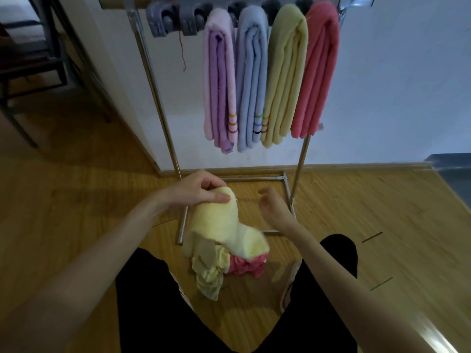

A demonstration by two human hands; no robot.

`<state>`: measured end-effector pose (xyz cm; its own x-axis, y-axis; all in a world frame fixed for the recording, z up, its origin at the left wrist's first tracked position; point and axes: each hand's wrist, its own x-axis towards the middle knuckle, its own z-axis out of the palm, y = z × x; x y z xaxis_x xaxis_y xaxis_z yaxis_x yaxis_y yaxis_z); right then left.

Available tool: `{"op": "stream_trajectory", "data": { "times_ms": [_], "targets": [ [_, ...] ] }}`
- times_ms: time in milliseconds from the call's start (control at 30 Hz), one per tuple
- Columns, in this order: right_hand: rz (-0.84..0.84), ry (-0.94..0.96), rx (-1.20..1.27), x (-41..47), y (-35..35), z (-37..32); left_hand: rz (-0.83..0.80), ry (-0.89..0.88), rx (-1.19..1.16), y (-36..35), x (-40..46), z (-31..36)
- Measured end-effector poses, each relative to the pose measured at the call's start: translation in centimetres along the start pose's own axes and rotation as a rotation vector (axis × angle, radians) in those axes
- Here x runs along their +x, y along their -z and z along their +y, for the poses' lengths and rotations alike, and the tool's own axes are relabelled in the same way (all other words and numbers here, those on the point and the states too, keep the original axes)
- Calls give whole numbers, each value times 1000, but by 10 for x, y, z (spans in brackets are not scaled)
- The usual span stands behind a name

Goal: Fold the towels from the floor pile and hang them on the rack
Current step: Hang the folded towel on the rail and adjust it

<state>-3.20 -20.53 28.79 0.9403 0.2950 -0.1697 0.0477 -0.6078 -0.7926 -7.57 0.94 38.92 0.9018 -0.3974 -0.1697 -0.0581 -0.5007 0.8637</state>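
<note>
**Fifth towel lifted toward a half-filled rack**

In front of the metal rack [163,115], a person's left hand [197,191] pinches the top edge of a pale yellow towel [224,225] between thumb and curled fingers, raising it from the floor pile [239,266] that lies just before the rack's base frame. The right hand [271,202] hovers beside the towel with fingers loosely spread, holding nothing. Four folded towels, lilac [219,80], pale blue [251,80], yellow [285,77] and coral [318,70], hang side by side on the rack's right half; the left half of the bar looks free. The step would likely go best if the free hand took a second corner so the fabric hangs flat before folding. The lifted towel looks thick, fluffy and limp, drooping in a soft hump; crumpled yellow and pink cloth lies beneath it on the wooden floor [76,200].
</note>
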Motion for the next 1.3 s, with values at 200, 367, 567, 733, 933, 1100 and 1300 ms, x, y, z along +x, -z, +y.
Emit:
{"op": "stream_trajectory", "data": {
  "times_ms": [200, 367, 567, 733, 933, 1100, 1300],
  "targets": [
    [-596, 176, 702, -8, 16, -45, -65, -10, 25, 0, 0, 11],
    [-676, 214, 539, -13, 19, -45, -49, 21, 46, 9, -2, 6],
    [-590, 303, 419, -13, 44, -61, 6, 36, 6, 14, -11, -9],
    [-476, 283, 411, -7, 65, -59, 68, 72, -16, 27, -22, -29],
    [-291, 341, 122, 17, 79, -88, 120, 52, -235, 63, -28, -18],
    [-300, 599, -167, 29, 88, -136, 279, 4, 46, 101, -21, 15],
    [-314, 708, -486, 51, 97, -195, 299, 12, 473, 153, 0, 38]
  ]
}}
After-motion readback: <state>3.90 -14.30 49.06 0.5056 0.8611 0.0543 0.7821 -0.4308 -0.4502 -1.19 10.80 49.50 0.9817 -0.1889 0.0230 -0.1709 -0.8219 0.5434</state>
